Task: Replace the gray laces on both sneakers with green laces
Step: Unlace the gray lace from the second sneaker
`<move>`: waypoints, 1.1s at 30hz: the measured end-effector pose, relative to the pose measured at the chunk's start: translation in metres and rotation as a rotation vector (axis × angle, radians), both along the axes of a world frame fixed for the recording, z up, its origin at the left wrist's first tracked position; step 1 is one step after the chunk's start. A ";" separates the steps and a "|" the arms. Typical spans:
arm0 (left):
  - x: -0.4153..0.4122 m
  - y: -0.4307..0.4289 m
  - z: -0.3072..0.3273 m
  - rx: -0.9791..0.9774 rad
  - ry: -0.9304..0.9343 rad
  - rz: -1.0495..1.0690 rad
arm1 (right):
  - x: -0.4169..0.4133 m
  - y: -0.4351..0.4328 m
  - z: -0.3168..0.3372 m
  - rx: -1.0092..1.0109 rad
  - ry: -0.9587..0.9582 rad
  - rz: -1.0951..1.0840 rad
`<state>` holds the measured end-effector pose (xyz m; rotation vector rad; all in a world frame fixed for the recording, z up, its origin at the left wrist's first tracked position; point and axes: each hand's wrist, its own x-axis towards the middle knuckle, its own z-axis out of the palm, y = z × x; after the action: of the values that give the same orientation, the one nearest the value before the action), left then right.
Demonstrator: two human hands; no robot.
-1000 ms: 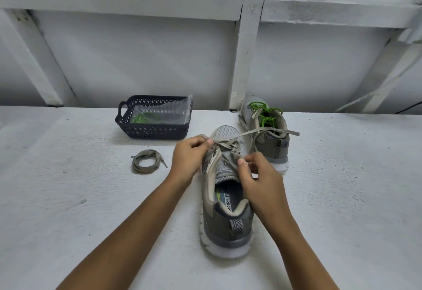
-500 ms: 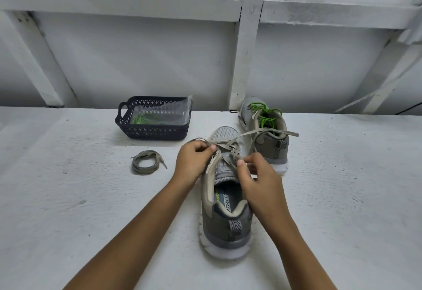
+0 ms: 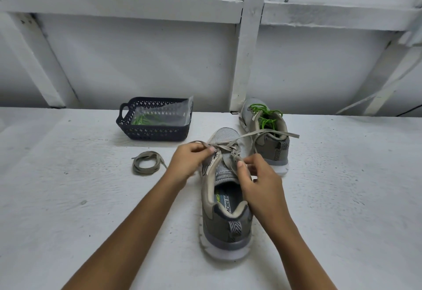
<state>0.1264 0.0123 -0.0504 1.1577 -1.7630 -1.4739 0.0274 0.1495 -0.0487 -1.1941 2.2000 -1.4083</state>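
Gray lace (image 3: 288, 133): threaded through near sneaker (image 3: 225, 228), frame centre, on bench (image 3: 68, 198). Flat, limp, light, probably dragging at eyelets. Left hand (image 3: 187, 161) and right hand (image 3: 260, 187) fingers pinch its strands; best gripped beside eyelets.

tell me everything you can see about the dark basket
The dark basket is a rectangular bin, plastic by its look, with lattice-cut walls and a handle slot at its left end. It stands upright on the white surface near the wall, holding a clear bag with green laces inside.
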 end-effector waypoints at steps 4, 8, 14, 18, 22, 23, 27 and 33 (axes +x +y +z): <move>-0.006 -0.002 -0.005 -0.183 0.002 -0.015 | 0.000 0.000 0.000 0.000 -0.001 0.002; -0.006 -0.009 -0.005 -0.382 -0.204 -0.015 | 0.000 0.000 0.000 -0.001 -0.005 0.002; 0.004 -0.028 0.009 -0.180 0.069 0.390 | 0.000 0.001 0.001 0.002 -0.013 0.003; 0.003 -0.015 0.011 -0.176 -0.043 0.092 | 0.000 0.001 0.001 0.001 -0.014 0.006; -0.006 -0.006 0.000 -0.210 -0.091 -0.039 | 0.001 0.001 0.001 0.000 -0.006 0.003; -0.009 -0.005 -0.001 -0.217 -0.089 -0.020 | 0.000 0.001 0.001 0.000 -0.003 0.004; -0.014 -0.005 -0.004 -0.272 -0.115 0.047 | 0.000 0.001 0.002 0.008 -0.003 0.004; -0.007 -0.015 0.002 -0.300 -0.069 0.223 | 0.000 0.001 0.002 0.011 -0.007 0.012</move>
<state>0.1197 -0.0032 -0.0483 1.2114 -1.7624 -1.0126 0.0271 0.1509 -0.0469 -1.1947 2.1894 -1.3913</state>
